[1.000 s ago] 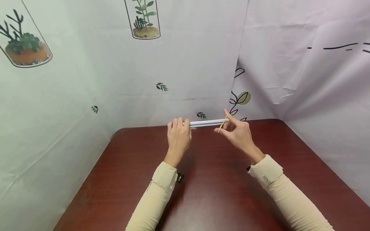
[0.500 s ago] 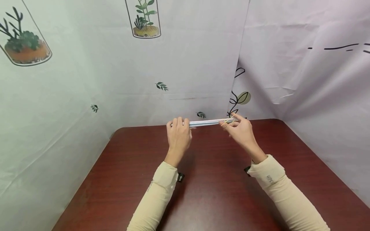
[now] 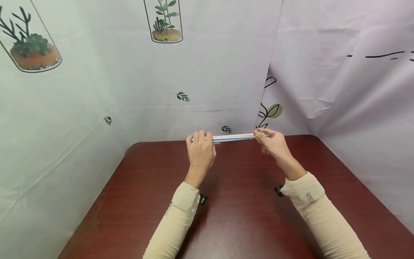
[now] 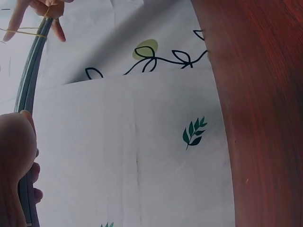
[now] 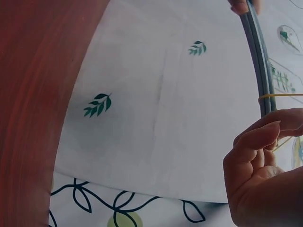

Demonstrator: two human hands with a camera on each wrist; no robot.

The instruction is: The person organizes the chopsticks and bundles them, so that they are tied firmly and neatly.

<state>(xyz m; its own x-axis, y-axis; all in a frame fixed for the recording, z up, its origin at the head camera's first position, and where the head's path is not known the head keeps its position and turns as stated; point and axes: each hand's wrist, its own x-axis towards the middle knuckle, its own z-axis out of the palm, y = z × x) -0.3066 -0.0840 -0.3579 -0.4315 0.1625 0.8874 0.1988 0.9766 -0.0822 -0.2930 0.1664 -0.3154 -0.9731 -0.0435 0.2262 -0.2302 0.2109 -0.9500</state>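
Note:
My left hand [image 3: 201, 149] grips one end of a bundle of slender, straight, light blue and white sticks [image 3: 233, 137], fingers curled over the top. The bundle lies nearly level above the far part of the table, its material unclear. At its right end a thin yellow rubber band [image 3: 257, 135] loops around the sticks. My right hand [image 3: 275, 144] stretches that band with thumb and fingers. In the right wrist view, the band [image 5: 284, 95] crosses the bundle [image 5: 258, 56] just beyond the right fingers. The left wrist view has the sticks [image 4: 29, 71] rising out of the left fist.
A dark red-brown wooden table [image 3: 239, 216] spreads below both arms. White cloth [image 3: 213, 72] printed with plants hangs close behind its far edge and along both sides. Small black devices [image 3: 279, 191] sit at the wrists.
The right hand has brought the rubber band from stretched wide at the bundle's right tip to around that end, its fingers closing in. The left hand keeps its grip, nearly still.

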